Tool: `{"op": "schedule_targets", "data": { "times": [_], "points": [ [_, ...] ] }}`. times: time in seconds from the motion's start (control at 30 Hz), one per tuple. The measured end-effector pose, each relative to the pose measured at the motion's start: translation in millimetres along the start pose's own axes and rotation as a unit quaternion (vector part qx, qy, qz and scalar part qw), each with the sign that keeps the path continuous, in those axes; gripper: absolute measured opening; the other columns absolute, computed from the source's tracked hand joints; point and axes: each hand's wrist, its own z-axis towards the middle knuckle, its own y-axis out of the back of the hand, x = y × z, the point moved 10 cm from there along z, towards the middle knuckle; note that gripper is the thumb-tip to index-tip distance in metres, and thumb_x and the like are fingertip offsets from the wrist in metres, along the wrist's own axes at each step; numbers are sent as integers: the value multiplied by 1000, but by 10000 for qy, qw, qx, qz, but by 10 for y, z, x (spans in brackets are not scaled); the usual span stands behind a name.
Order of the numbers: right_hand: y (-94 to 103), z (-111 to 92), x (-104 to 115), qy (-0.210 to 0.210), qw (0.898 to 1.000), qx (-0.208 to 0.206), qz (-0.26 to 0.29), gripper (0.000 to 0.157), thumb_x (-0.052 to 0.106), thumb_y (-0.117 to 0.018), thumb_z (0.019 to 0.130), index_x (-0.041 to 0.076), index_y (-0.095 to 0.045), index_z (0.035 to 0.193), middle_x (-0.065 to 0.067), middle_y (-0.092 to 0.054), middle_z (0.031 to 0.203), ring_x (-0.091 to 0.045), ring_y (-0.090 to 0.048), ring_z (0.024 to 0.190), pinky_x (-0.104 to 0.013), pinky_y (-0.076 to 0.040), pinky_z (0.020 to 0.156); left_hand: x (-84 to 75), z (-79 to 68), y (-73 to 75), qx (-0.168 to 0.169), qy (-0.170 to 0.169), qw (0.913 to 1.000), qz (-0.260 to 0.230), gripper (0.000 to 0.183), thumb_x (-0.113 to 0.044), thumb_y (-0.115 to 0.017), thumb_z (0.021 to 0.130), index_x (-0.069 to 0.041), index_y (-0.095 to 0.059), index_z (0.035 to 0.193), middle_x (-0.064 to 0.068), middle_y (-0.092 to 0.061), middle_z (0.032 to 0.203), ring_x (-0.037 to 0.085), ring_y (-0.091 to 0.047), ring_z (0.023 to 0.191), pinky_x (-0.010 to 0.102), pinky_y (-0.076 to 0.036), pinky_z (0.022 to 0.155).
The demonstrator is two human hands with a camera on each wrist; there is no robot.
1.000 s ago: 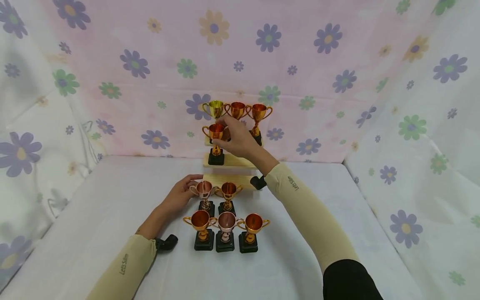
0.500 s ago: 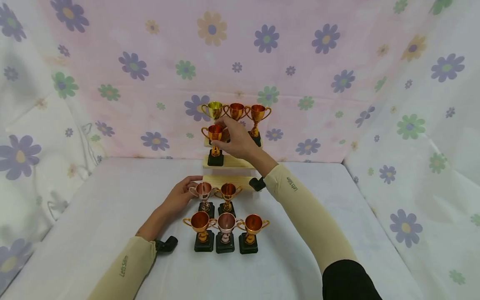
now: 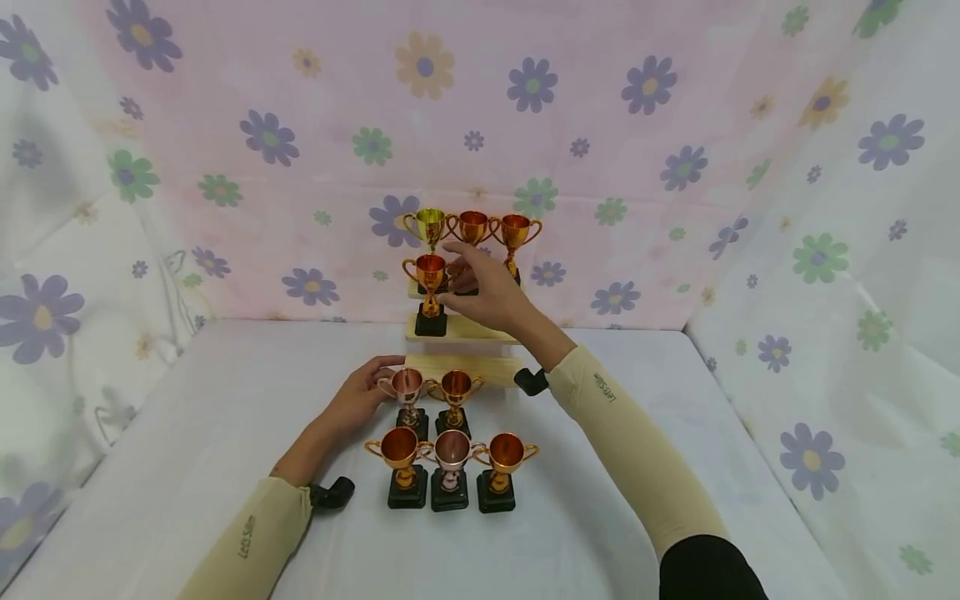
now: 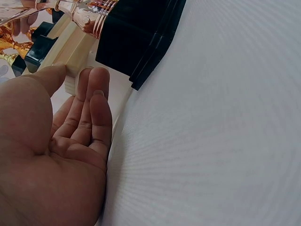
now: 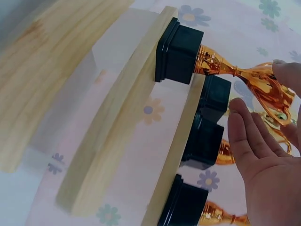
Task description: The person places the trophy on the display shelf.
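My right hand [image 3: 491, 292] is beside an orange-gold trophy cup [image 3: 431, 268] that stands upright on the left of the middle step [image 3: 480, 328]. In the right wrist view its thumb and fairly straight fingers lie on either side of the trophy's bowl [image 5: 263, 80], without a grip. The left hand [image 3: 354, 400] holds the left end of the wooden stand's lowest step [image 3: 465, 368]. In the left wrist view the thumb touches the wooden end [image 4: 77, 49], with bent fingers below it. A rose-gold trophy [image 3: 407, 386] stands close by that hand.
Three trophies, one yellow-gold [image 3: 431, 223] and two orange-gold [image 3: 516, 231], fill the top step. On the white table [image 3: 615, 467] before the stand are a gold trophy [image 3: 456, 387] and a front row with a rose-gold trophy [image 3: 452, 452] in its middle. Flowered cloth hangs behind.
The right hand has drawn slightly to the right, off the trophy on the middle step, which stays upright. My left hand has kept its place at the stand.
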Motion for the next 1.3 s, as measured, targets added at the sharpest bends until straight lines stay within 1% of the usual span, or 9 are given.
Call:
{"op": "schedule_targets", "data": {
  "times": [0.17,0.27,0.37,0.53,0.73,0.93,1.1,1.23,1.3],
  "points": [
    [90,-202,-22,112,9999,-92,64,74,15,-78,96,8,-42,160,-17,-61,129,-26,-72,108,-43,-56,100,9,-2,15,-25,-46,10000,-34,53,0,-52,102,-8,-49,154,14,-72,120,21,-62,102,27,-47,81],
    [115,-361,-51,145,9998,-145,63,71,17,-78,97,4,-42,157,-18,-62,127,-26,-71,110,-42,-55,102,34,-12,16,6,-34,10000,-40,53,1,-51,102,-8,-49,154,14,-73,121,21,-64,106,27,-49,87],
    [148,-511,-74,183,9996,-214,79,67,18,-77,98,0,-44,154,-16,-63,126,-24,-70,111,-41,-54,103,50,-16,22,-5,18,10000,-97,53,1,-51,102,-8,-50,154,14,-73,120,19,-63,102,26,-48,83],
    [196,-711,-85,345,9987,-367,99,57,18,-75,100,4,-50,149,-10,-64,125,-21,-70,110,-38,-55,102,34,-19,40,-48,-21,10000,-64,53,2,-51,102,-8,-50,154,14,-73,119,19,-62,99,27,-46,81],
    [229,-938,-102,371,9968,-493,514,45,12,-71,102,3,-54,143,-13,-65,123,-23,-70,109,-41,-55,102,24,-18,22,-7,-63,10000,-75,52,0,-52,103,-7,-49,154,14,-73,121,20,-65,104,26,-48,85],
    [221,-1188,-122,482,9946,-636,663,37,8,-68,103,3,-57,138,-15,-69,118,-24,-70,106,-46,-56,100,20,-11,23,-75,-25,10000,14,52,-1,-53,103,-8,-50,154,13,-74,121,19,-66,107,28,-47,89],
    [172,-1427,-139,584,9936,-574,777,33,1,-66,102,3,-59,135,-13,-71,116,-26,-70,106,-46,-56,99,38,-5,8,-10,19,10000,20,53,-1,-52,102,-6,-49,155,13,-74,124,19,-64,107,32,-44,90],
    [131,-1548,-150,634,9923,-408,986,37,-2,-65,101,4,-58,137,-16,-70,118,-28,-70,109,-41,-57,98,36,-7,4,4,30,10000,-7,53,-1,-52,102,-8,-49,155,12,-74,122,21,-64,108,32,-43,93],
    [115,-1583,-162,668,9913,-285,1099,41,-3,-66,100,4,-57,138,-16,-70,119,-28,-70,109,-41,-57,98,27,-10,2,-3,18,10000,-39,53,-1,-53,102,-9,-49,155,12,-74,121,21,-64,108,32,-43,92]
  ]
}}
